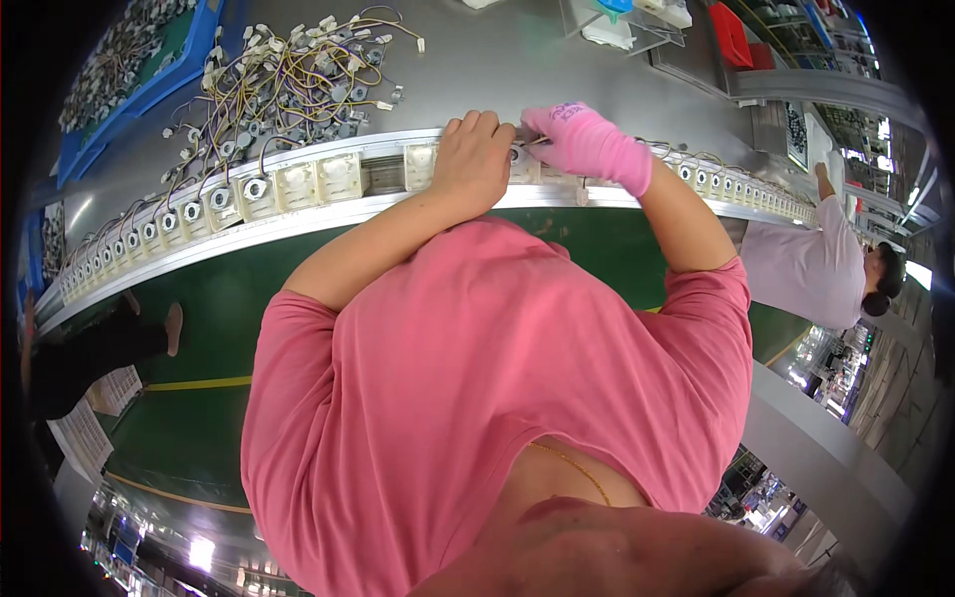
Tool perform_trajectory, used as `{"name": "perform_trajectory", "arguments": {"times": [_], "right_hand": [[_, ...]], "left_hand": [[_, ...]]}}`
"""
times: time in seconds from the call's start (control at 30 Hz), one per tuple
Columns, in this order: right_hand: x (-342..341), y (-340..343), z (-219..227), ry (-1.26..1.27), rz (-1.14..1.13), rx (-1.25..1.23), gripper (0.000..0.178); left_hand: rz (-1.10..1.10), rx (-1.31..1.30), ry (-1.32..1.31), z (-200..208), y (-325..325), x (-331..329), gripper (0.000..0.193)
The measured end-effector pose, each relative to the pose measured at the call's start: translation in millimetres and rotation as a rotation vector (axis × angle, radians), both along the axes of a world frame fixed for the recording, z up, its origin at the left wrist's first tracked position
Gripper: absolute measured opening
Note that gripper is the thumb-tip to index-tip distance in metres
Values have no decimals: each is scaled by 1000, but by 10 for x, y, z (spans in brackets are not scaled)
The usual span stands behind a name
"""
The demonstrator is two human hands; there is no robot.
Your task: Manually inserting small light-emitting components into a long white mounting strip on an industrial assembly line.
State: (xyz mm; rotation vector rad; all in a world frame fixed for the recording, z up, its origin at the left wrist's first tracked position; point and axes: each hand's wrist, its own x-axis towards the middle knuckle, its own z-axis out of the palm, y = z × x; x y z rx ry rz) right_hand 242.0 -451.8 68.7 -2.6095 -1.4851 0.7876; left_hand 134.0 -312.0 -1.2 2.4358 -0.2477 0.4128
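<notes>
My bare left hand (pixel 474 159) rests over a long metal rail (pixel 398 206), its fingers pressed together and bent; whatever lies under them is hidden. Close on its right, my right hand (pixel 582 141) wears a pink glove. Its thumb and fingers close in a pinch beside the left fingertips, on something too small to make out. White square blocks (pixel 296 186) sit in a row along the rail. Many carry a small round grey part (pixel 256 188) with a wire leading off the back. A gap without a block shows left of my left hand.
Beyond the rail, a heap of wired parts (pixel 298 75) lies on the metal table (pixel 458 70). A blue tray (pixel 95 149) of similar parts stands far left, a red bin (pixel 729 36) far right. One person (pixel 811 249) works on the right; another's legs (pixel 109 353) show at left.
</notes>
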Motion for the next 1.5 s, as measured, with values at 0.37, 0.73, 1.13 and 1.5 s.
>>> {"name": "perform_trajectory", "arguments": {"times": [0.37,0.73,1.13,1.5], "right_hand": [[837,662,-190,-378,2,360,36],[528,1683,-1431,136,437,186,36],[-110,1101,211,8,23,731,67],[-390,467,-151,-143,-344,1052,50]], "left_hand": [[-9,-93,-26,86,50,-86,23],[170,-309,43,258,921,-64,14],[-42,-1301,654,389,1166,248,46],[-250,-1524,851,243,732,366,30]]}}
